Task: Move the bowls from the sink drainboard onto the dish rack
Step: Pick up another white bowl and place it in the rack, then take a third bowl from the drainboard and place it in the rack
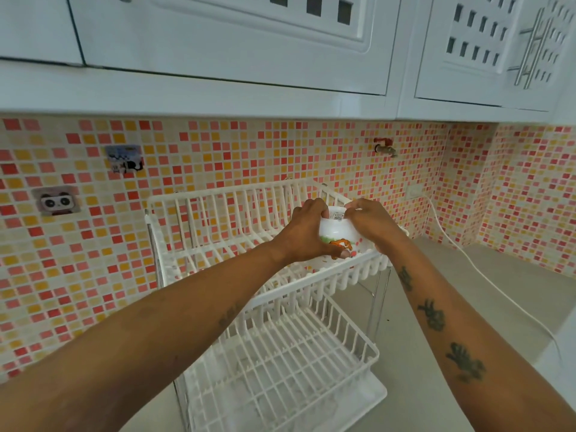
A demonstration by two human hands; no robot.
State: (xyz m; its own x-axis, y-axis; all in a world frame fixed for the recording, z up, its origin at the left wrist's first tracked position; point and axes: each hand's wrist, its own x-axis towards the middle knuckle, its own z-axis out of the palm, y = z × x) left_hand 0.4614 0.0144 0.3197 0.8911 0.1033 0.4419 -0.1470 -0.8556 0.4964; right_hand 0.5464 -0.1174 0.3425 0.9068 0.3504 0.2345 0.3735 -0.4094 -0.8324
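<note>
Our left hand (307,232) and right hand (372,224) clasp an upturned white bowl (336,233) over the dish rack (224,213) upper tier's right end.

— How is the light in this kitchen scene?

— Bright, even and soft, with a cool cast on the white cabinets (218,32) across the top of the frame. No hard glare; only a faint sheen on the cabinet handle (531,48) at upper right.

— Shadows?

— Weak ones. A dim band lies under the cabinets' lower edge, and the grey tabletop (420,353) darkens slightly beneath the dish rack (280,353).

— Sharpness?

— Centre is fairly crisp. The mosaic tiles (78,244) smear toward the left edge, and the forearms at the bottom corners go soft.

— Distortion?

— Wide-angle bowing: cabinet lines curve and tilt at the upper right.
</note>
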